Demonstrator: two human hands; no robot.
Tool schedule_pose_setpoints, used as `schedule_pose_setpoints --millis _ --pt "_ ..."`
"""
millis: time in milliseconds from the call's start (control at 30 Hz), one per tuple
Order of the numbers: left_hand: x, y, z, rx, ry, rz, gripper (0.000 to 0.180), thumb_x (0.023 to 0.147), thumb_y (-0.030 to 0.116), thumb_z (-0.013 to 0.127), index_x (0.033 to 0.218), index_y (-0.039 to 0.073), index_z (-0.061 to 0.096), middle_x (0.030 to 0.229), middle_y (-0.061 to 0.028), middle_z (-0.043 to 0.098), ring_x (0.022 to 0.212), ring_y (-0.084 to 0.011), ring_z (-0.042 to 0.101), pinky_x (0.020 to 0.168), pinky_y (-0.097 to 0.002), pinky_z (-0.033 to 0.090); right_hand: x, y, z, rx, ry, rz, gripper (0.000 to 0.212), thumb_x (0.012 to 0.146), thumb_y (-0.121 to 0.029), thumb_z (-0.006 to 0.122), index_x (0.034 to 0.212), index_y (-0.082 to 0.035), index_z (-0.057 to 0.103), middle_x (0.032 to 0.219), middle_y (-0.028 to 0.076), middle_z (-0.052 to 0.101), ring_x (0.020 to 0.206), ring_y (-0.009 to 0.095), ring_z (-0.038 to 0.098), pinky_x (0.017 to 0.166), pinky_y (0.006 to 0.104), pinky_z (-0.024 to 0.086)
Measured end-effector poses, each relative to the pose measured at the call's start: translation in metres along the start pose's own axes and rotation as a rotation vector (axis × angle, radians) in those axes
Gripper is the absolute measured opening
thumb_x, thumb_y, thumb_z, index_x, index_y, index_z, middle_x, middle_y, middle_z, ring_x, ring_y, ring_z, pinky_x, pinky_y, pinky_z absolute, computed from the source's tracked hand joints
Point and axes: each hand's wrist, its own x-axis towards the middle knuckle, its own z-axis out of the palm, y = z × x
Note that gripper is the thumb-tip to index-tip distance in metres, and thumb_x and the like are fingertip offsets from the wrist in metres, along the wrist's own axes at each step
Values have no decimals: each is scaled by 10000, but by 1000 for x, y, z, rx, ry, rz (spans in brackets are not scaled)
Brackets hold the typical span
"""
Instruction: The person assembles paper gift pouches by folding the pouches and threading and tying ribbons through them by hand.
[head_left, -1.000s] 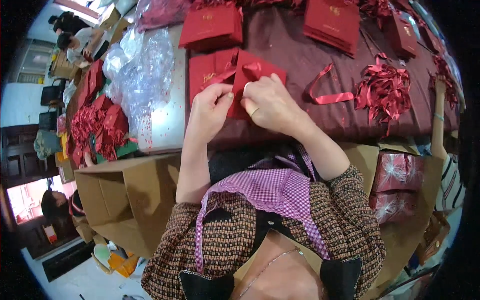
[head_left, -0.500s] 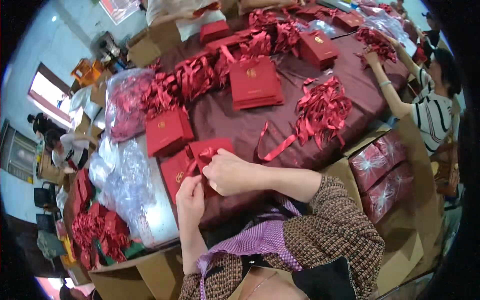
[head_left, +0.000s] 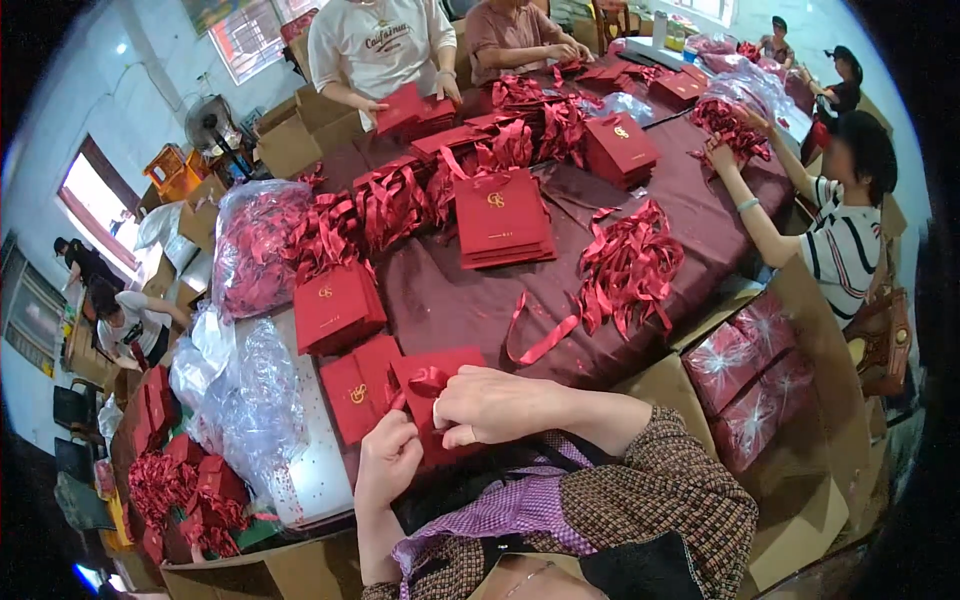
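A red paper gift bag (head_left: 440, 362) lies at the table's near edge, with a looped red ribbon (head_left: 428, 378) at its top. My left hand (head_left: 388, 460) is closed, pinching one ribbon end that runs up toward the loop. Over the bag's right side my right hand (head_left: 500, 403) is closed on the ribbon too, though its fingertips are partly hidden. Just left and partly beneath lies another red bag (head_left: 358, 392) with a gold emblem. A stack of red bags (head_left: 338, 310) stands behind it.
A heap of loose red ribbons (head_left: 632, 265) lies to the right on the maroon tablecloth (head_left: 420, 285). A bag stack (head_left: 500, 220) stands farther back. At right, a carton (head_left: 790, 450) holds wrapped red packs. Clear plastic (head_left: 262, 390) lies left. A co-worker (head_left: 845, 230) handles ribbons.
The view has tilted up, bringing the co-workers across the table further into sight. My hands stay at the same bag and ribbon; the left hand has drawn slightly away from the right.
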Motion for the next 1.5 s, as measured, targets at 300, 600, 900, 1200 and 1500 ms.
schedule_pose_setpoints --millis 300,600,900,1200,1500 --pt "-13 -4 -8 -75 -57 -19 81 724 -102 507 789 -56 489 751 -119 425 683 -240 474 613 -285 400 7 -6 31 -177 231 -138 175 809 -173 652 785 -71 513 760 76 542 748 252 531 720 358 388" --pt "-17 -18 -12 -139 -108 59 98 739 -84 536 828 -44 535 789 -139 510 703 -284 542 624 -317 450 12 -14 16 -20 102 -177 163 819 -181 637 827 -60 529 793 93 551 790 267 538 752 373 399" --pt "-26 -12 -19 -189 -95 65 71 766 -59 538 809 -26 584 810 -136 577 746 -263 593 667 -325 475 30 -15 11 -196 201 -350 150 820 -202 623 868 -79 553 867 75 502 902 257 497 904 406 361" --pt "-52 -49 -45 -956 488 -385 113 893 1 496 878 3 609 769 -48 583 625 -112 540 557 -226 426 27 -16 6 142 -15 -355 95 814 -177 599 781 -89 609 765 89 580 818 287 564 806 414 403" --pt "-47 -59 -31 -697 399 -367 381 936 286 582 1142 -34 581 1019 -94 637 920 -170 600 823 -300 473 38 6 -30 20 199 5 125 734 -111 599 628 -44 595 628 124 579 741 328 586 723 421 436"
